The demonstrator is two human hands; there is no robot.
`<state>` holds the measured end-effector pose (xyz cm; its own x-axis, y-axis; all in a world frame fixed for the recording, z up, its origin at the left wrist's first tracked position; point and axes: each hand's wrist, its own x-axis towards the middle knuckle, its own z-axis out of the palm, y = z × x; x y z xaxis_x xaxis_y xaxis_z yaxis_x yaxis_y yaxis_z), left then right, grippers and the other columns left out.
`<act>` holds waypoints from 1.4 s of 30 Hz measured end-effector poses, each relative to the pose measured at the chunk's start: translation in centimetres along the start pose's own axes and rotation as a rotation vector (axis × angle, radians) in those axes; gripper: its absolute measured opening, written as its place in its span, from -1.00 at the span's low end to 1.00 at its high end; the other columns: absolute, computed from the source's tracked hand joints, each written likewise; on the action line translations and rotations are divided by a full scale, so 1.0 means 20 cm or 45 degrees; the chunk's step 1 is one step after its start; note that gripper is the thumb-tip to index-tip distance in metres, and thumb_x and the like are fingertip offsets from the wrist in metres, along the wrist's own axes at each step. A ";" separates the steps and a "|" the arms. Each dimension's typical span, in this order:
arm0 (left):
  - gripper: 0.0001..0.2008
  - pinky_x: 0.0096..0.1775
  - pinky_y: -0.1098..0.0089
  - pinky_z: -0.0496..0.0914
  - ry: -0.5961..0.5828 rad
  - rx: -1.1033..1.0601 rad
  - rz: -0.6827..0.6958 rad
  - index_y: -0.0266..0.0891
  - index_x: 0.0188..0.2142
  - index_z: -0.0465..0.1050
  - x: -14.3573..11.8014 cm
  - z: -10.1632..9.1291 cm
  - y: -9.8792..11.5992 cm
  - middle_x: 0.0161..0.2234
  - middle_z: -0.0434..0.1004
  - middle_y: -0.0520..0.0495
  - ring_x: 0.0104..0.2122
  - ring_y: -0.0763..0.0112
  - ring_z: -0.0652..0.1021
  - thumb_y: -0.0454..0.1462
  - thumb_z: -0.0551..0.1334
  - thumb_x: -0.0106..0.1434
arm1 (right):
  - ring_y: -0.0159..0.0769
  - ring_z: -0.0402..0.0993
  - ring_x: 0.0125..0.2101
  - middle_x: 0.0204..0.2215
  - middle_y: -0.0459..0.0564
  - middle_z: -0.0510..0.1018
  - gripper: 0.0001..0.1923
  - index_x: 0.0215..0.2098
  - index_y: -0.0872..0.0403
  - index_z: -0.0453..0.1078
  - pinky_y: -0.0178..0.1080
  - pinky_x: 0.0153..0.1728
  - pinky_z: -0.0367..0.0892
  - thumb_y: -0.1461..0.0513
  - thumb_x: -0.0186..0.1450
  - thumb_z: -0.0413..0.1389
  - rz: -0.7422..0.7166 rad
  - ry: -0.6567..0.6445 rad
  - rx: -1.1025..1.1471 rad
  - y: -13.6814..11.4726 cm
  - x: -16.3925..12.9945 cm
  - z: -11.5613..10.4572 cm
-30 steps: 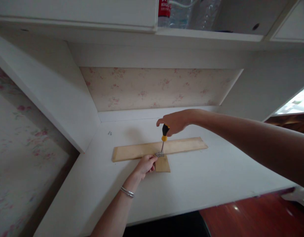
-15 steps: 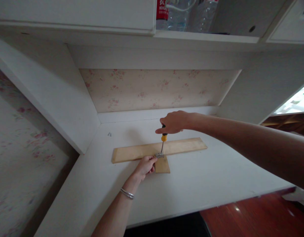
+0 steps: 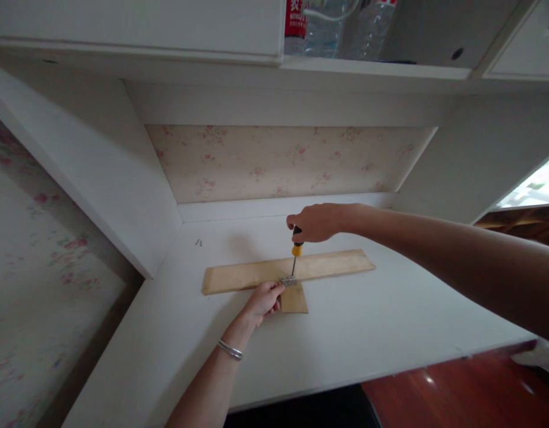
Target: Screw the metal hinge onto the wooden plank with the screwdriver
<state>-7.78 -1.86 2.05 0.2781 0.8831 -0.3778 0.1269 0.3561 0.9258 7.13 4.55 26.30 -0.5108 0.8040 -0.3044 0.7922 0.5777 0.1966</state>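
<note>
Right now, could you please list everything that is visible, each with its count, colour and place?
long wooden board: one, light tan, flat on the desk, running left to right
small wooden piece: one, tan, against the near edge of the long board
metal hinge: one, silver, where the two wooden parts meet
screwdriver: one, yellow and black handle, upright, tip on the hinge
loose screws: a few, small and dark, far left of the desk
desk: one, white
plastic bottles: at least two, clear, one with a red label, upper shelf
bracelet: one, silver, left wrist
left hand: steadies the small piece beside the hinge
right hand: grips the screwdriver handle
</note>
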 end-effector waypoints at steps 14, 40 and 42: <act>-0.74 -0.65 0.51 -0.02 0.009 -0.006 0.007 -0.31 -0.44 0.33 -0.01 0.00 0.01 -0.70 0.21 0.15 -0.73 0.63 0.23 -0.13 0.16 0.19 | -0.22 0.45 -0.53 -0.28 0.11 0.53 -0.30 0.18 0.01 0.12 -0.20 -0.45 0.25 -0.01 0.12 0.13 0.020 -0.150 0.155 -0.02 -0.01 -0.03; -0.79 -0.64 0.51 -0.03 0.015 -0.005 -0.017 -0.30 -0.41 0.35 -0.01 0.00 0.00 -0.70 0.21 0.15 -0.73 0.62 0.23 -0.17 0.14 0.22 | -0.20 0.41 -0.59 -0.67 0.05 0.44 -0.48 -0.14 0.20 0.39 -0.21 -0.46 0.19 -0.04 0.32 -0.16 0.157 -0.060 0.016 -0.01 0.05 0.00; -0.79 -0.64 0.51 -0.02 0.017 0.009 -0.014 -0.30 -0.42 0.35 0.00 0.00 0.00 -0.70 0.21 0.15 -0.73 0.61 0.23 -0.18 0.14 0.22 | -0.20 0.44 -0.51 -0.57 0.07 0.50 -0.56 -0.02 0.19 0.33 -0.23 -0.44 0.20 0.05 0.30 -0.08 0.080 -0.046 0.029 0.00 0.05 -0.01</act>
<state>-7.75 -1.91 2.06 0.2643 0.8831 -0.3876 0.1370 0.3634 0.9215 6.56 5.27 26.13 -0.4475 0.8329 -0.3255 0.8300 0.5224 0.1956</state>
